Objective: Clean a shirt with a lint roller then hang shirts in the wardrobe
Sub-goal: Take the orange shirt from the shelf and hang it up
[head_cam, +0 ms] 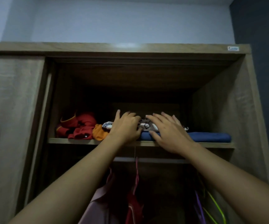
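Observation:
I look up into the open wardrobe, at its upper shelf. Both my arms reach up to it. My left hand and my right hand lie with fingers spread on a folded patterned garment that sits on top of a folded blue garment. The right thumb touches the blue fabric's front edge. Below the shelf runs the hanging rail with a pink hanger on it. No lint roller shows.
Crumpled red clothes and an orange piece fill the shelf's left part. A pink shirt and a red shirt hang below, with purple and green hangers at the right. The sliding door covers the left.

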### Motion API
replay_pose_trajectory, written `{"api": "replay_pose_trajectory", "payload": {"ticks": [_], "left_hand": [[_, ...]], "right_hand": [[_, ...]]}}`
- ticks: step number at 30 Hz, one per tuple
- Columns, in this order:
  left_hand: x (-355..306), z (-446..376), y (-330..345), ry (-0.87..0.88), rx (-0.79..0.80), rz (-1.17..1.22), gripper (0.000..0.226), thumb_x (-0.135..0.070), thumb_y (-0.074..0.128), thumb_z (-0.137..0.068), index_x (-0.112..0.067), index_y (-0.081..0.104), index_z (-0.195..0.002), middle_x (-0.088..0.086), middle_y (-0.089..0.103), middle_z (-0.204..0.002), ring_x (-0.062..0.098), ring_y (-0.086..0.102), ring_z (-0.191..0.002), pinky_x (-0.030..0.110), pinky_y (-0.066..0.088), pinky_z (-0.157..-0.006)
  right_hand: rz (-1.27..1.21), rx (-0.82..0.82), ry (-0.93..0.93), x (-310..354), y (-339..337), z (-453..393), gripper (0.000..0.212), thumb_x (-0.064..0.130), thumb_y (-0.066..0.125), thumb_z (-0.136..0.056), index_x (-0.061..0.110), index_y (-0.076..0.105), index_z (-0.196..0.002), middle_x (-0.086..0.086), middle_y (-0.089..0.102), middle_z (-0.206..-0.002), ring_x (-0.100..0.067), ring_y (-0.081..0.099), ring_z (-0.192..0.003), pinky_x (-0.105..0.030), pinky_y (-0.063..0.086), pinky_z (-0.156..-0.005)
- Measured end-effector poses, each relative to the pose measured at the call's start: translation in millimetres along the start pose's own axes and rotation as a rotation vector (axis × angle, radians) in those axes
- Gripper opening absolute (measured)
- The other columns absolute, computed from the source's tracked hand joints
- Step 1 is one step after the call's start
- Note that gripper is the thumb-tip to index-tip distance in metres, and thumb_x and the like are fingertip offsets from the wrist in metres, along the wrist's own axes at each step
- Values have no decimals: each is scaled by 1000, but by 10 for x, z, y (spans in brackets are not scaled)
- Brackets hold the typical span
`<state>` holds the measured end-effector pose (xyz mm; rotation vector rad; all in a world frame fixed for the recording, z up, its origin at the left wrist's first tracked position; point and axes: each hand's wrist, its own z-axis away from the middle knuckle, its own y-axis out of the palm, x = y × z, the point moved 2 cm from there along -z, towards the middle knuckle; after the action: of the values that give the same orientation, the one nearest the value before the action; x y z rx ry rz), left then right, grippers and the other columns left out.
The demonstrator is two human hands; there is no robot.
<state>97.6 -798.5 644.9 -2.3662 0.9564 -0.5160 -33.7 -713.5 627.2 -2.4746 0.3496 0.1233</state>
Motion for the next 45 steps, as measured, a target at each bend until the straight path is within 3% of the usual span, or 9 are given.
{"api": "replay_pose_trajectory", "payload": {"ticks": [6, 9, 16, 24, 30, 33, 38, 42, 45], "left_hand": [[191, -127, -25, 29, -127, 69, 20, -26, 50, -93, -21, 52, -112, 2, 62, -115, 21, 57, -113, 45, 28, -114], [387, -141, -7, -19, 66, 230, 39, -33, 61, -84, -22, 48, -119, 2, 61, -114, 24, 61, -104, 41, 49, -92], [348, -395, 97, -84, 275, 141, 13, -14, 53, -90, -25, 54, -97, 5, 63, -105, 21, 59, -89, 31, 47, -78], [-214, -899, 287, 163, 143, 127, 47, -17, 46, -98, -23, 36, -143, 9, 54, -130, 25, 57, -111, 32, 43, -84], [-424, -749, 260, 131, 627, 181, 25, -27, 47, -96, -28, 56, -119, 3, 61, -112, 22, 58, -100, 37, 46, -91], [-308, -772, 45, 14, 889, 504, 65, -69, 30, -90, -28, 47, -138, 3, 50, -140, 20, 48, -125, 39, 34, -106], [-394, -1040, 368, -12, 586, 446, 66, -63, 17, -96, -25, 38, -145, 4, 38, -152, 26, 39, -136, 43, 26, -111], [-362, -1096, 720, 51, 760, 283, 54, -59, 33, -95, -35, 35, -144, -3, 43, -144, 24, 46, -127, 43, 34, -108], [-318, -1089, 701, 26, 773, 292, 56, -58, 35, -94, -34, 37, -144, 0, 46, -144, 22, 49, -122, 42, 35, -108]], "right_hand": [[-41, 87, 68, -311, -3, -263, 60, 34, 53, -91, 39, 27, -145, 4, 46, -143, -20, 44, -130, -49, 35, -109], [-231, 335, 176, -578, -95, -377, 68, 22, 63, -87, 32, 31, -146, 1, 55, -129, -15, 58, -106, -34, 51, -89], [-69, 342, 129, -764, -89, -677, 50, 11, 57, -91, 30, 49, -135, 1, 54, -130, -19, 56, -109, -35, 47, -94], [388, -46, 93, -1308, -437, -480, 38, 14, 50, -92, 21, 57, -129, -12, 54, -128, -36, 56, -111, -45, 50, -90], [266, 443, 263, -1200, -382, -36, 32, 18, 49, -91, 26, 61, -120, -8, 65, -119, -29, 60, -106, -35, 45, -85], [45, 492, 404, -1100, -513, -96, 32, 41, 36, -95, 24, 63, -94, -7, 64, -107, -21, 57, -87, -35, 41, -73], [-52, 447, 441, -1031, -339, -372, 54, 50, 25, -102, 20, 49, -140, -7, 46, -147, -25, 44, -132, -35, 32, -105], [-52, 592, 466, -1115, -29, -387, 41, 37, 31, -104, 14, 62, -117, -11, 61, -127, -11, 56, -86, -29, 37, -85], [-103, 589, 482, -1115, -12, -396, 44, 41, 31, -103, 15, 60, -123, -9, 57, -132, -17, 57, -103, -28, 33, -89]]}}
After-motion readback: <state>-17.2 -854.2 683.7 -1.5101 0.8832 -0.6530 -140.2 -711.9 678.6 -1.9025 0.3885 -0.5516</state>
